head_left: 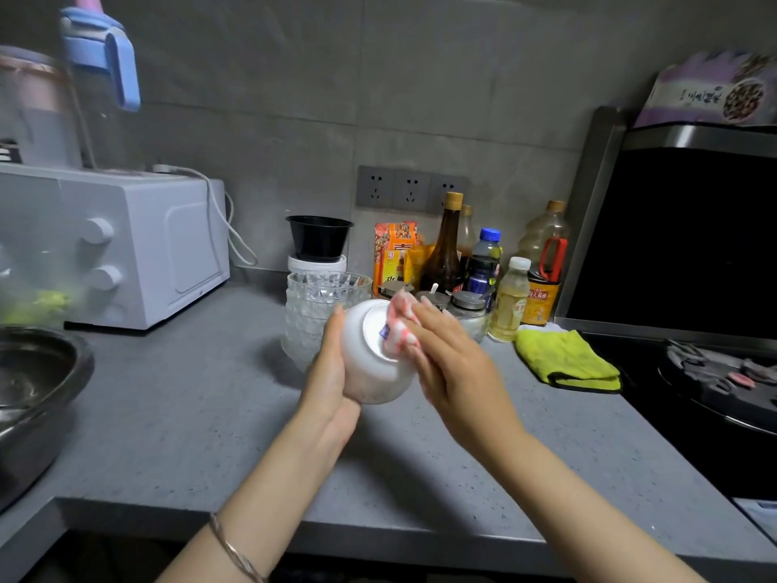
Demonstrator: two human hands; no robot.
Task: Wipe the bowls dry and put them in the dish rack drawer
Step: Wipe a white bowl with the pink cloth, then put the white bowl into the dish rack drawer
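The left hand (332,372) cupped the white bowl (370,368) from its left side, thumb and fingers curled round it. It was held tipped above the grey countertop (189,393), just near of the stacked glass bowls (311,305). The right hand (450,359) gripped a bunched pink-and-white cloth (397,330) and pressed it against the bowl's base.

White bowl (369,368), cloth (398,318) against its base

Grey tiled wall (294,98) with triple socket panel (410,189); speckled grey counter (189,414); white microwave (126,246) at left.
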